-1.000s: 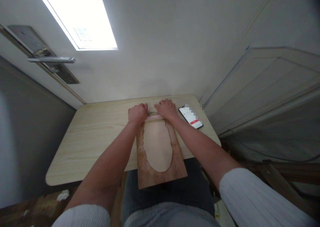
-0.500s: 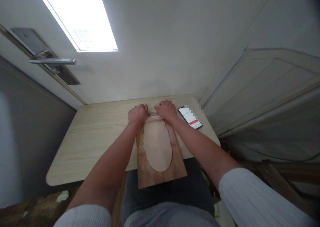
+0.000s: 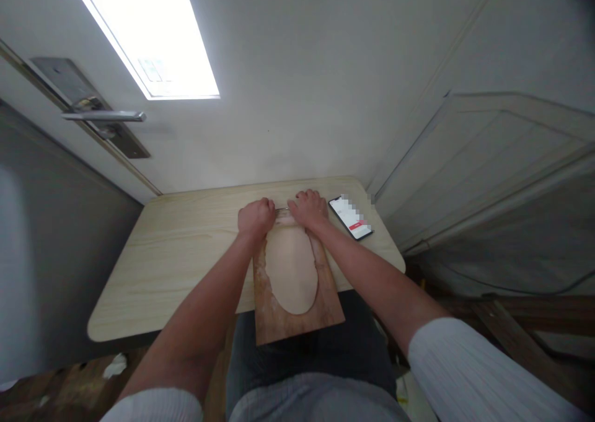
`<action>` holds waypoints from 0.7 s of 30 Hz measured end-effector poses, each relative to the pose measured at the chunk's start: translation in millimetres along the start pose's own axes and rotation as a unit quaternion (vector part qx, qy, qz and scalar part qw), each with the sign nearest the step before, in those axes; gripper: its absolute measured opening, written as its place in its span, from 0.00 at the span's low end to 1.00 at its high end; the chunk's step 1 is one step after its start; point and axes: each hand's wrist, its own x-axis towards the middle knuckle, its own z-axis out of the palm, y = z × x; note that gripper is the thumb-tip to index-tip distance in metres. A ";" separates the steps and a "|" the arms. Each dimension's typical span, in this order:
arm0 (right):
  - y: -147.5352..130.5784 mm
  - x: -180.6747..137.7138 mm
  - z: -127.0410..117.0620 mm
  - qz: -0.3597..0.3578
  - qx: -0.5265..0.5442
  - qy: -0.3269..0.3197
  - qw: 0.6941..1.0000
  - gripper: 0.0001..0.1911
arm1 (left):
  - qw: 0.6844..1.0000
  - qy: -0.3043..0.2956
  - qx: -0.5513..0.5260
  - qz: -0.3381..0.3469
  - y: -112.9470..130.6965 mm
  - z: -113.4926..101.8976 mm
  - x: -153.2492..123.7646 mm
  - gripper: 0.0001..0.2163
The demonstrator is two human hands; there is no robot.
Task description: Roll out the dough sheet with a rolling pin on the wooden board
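A flat, oval sheet of dough (image 3: 292, 273) with an uneven edge lies on a wooden board (image 3: 297, 329). Across the dough's far end runs a short pale bar, apparently a rolling pin (image 3: 286, 221), mostly covered by my hands. My left hand (image 3: 257, 217) is closed in a fist over its left end. Over the right end my right hand (image 3: 308, 209) is closed too, its fingers bent forward and its thumb pointing inward. A thin metal handle (image 3: 282, 209) shows between the hands at the board's far edge.
The board rests on a light wood table (image 3: 171, 254) and overhangs its front edge above my lap. Right of my right hand lies a phone (image 3: 349, 217) with a lit screen. Behind the table stands a white door with a metal lever handle (image 3: 106, 116).
The view has shifted slightly. Both hands stay at the far end of the dough, with almost no movement against the board.
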 end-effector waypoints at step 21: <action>1.3 -30.3 -2.5 -0.004 -0.012 0.016 1.000 0.24 | 0.997 0.062 0.008 0.034 4.3 1.0 -34.2 0.22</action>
